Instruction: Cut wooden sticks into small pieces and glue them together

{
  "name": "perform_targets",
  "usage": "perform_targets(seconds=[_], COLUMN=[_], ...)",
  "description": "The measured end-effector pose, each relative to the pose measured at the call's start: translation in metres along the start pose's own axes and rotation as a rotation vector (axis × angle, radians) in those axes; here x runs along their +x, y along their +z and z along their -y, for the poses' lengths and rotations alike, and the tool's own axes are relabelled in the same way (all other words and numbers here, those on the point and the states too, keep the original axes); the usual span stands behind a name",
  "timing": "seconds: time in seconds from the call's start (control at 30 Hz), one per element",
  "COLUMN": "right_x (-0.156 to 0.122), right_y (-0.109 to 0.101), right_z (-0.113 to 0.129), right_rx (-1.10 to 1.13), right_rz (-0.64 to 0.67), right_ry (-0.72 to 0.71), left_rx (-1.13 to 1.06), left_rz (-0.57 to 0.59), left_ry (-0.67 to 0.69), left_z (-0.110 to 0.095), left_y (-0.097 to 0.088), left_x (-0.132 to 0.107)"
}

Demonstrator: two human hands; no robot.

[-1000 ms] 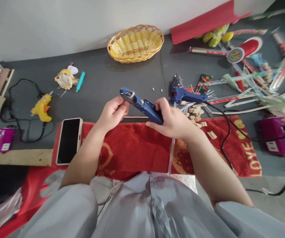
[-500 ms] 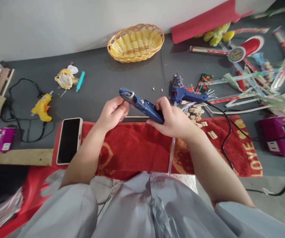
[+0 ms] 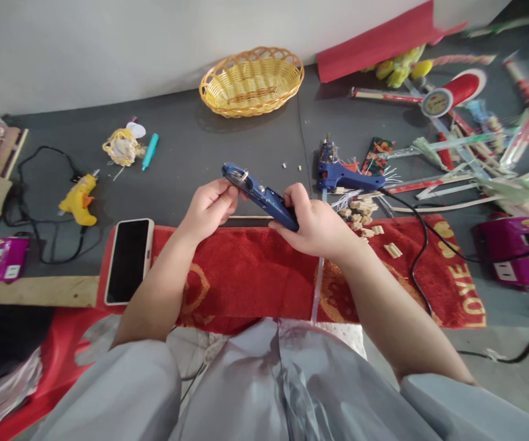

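1. Blue cutter (image 3: 260, 195) barely moved in the last second, held above the red towel (image 3: 246, 269).
2. Right hand (image 3: 318, 224) grip slid slightly left, clenched on the handles.
3. Left hand (image 3: 209, 210) pinches the head; work unchanged.

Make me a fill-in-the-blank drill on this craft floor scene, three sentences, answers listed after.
1. The right hand grips the handle of a cutter tool whose colour is ____.
2. The left hand pinches the tool's head above a towel coloured ____.
3. The phone lies screen up, and near the wall stands a woven ____ of yellow colour.

Missing words: blue; red; basket
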State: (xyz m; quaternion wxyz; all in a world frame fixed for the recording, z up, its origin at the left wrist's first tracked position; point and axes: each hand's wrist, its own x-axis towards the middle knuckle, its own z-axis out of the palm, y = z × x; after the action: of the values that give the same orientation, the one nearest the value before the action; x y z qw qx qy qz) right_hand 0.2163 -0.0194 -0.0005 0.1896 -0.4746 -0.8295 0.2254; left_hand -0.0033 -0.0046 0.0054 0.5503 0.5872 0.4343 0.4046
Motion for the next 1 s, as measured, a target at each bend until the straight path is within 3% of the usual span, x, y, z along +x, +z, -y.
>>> perform_targets(seconds=[0.47,1.0], right_x=[-0.002,0.0], right_y=[-0.007,-0.009], right_z=[-0.006,-0.014], right_rx=[0.107,0.21], right_rz=[-0.083,-0.043], right_ry=[-0.096,-0.202], left_rx=[-0.191,-0.326], left_rz=[0.117,0.188], left_ry=[-0.05,-0.106], left_z=[-0.001,-0.008], left_y=[-0.007,0.0], left_x=[-0.004,-0.006])
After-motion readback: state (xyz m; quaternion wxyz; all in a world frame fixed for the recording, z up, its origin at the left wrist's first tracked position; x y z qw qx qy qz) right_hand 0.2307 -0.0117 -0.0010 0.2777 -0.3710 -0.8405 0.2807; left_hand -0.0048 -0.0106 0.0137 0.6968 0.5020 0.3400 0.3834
